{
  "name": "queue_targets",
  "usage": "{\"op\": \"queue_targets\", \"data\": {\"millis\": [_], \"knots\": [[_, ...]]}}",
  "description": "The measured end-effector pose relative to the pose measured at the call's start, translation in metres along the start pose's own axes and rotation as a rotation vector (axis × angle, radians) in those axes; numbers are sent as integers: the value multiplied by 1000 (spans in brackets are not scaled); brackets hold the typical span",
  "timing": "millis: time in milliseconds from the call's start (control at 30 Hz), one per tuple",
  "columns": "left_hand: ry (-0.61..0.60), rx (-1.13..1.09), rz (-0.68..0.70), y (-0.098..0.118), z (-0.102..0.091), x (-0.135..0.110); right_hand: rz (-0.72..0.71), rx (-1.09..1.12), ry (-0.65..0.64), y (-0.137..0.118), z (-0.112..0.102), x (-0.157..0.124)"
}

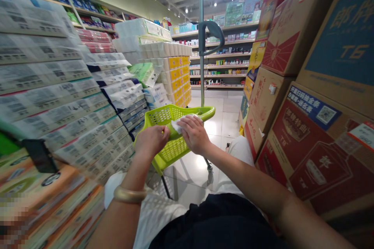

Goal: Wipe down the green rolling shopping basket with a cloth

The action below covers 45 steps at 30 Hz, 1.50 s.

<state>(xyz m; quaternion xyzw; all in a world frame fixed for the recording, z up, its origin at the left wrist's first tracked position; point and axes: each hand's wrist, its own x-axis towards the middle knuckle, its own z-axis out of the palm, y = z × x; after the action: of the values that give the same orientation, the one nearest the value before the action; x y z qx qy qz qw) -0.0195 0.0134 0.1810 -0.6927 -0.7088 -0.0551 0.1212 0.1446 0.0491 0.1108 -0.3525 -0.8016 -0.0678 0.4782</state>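
A lime-green plastic shopping basket (163, 118) on a wheeled frame stands in the aisle in front of me. My left hand (151, 141) is closed around the basket's near rim; a gold bangle sits on that forearm. My right hand (193, 134) presses a white cloth (178, 124) flat against the basket's rim, fingers curled over it. A grey handle (214, 35) on a metal pole (201, 46) rises behind the basket.
Stacked packs of tissue and paper goods (67, 97) crowd the left. Red and brown cardboard boxes (306, 85) are piled high on the right. A narrow tiled aisle (224, 120) runs ahead toward shelves of small bottles (224, 62).
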Motion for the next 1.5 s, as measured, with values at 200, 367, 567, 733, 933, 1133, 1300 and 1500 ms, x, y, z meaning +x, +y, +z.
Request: {"op": "queue_targets", "data": {"millis": [200,367,567,733,933,1133,1300,1500], "knots": [[4,-5,12,-6,0,-2,-232,14,-66,21,-9,-5],[8,-22,-7,-5,1,-3,-19,-17,73,68,-19,-9],[16,-32,-10,-4,0,-2,189,-28,122,47,-9,-4],[30,-32,25,-7,2,-1,-92,1,-63,0,-1,2],[32,-39,19,-8,1,-4,-120,6,-102,25,-11,9],[34,-33,22,-5,2,-3,274,-57,52,43,-11,10],[60,-38,43,-8,6,-1,27,12,-58,-5,0,12],[55,-47,47,-9,5,-3,-14,-14,-176,-1,-7,28]]}}
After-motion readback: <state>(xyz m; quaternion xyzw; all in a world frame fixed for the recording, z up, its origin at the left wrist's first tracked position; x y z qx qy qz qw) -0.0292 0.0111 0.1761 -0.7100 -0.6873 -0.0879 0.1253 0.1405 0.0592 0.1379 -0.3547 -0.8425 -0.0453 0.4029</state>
